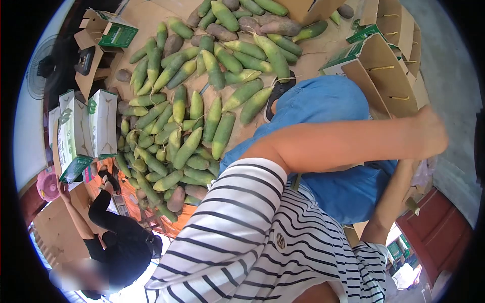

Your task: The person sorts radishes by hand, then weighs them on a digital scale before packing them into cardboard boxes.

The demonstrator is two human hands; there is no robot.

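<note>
Head view: left hand (pixel 430 132) outstretched beside cardboard box (pixel 389 76).

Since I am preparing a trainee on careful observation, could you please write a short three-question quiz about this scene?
1. True or false: the green vegetables are all packed inside the cardboard boxes.
2. What is the outstretched hand nearest to? A) the pink fan B) the cardboard boxes C) the person in black
3. Fill in: the sleeve closest to the camera is patterned with black-and-white ____.

Key:
1. False. They lie loose in a heap.
2. B
3. stripes
</note>
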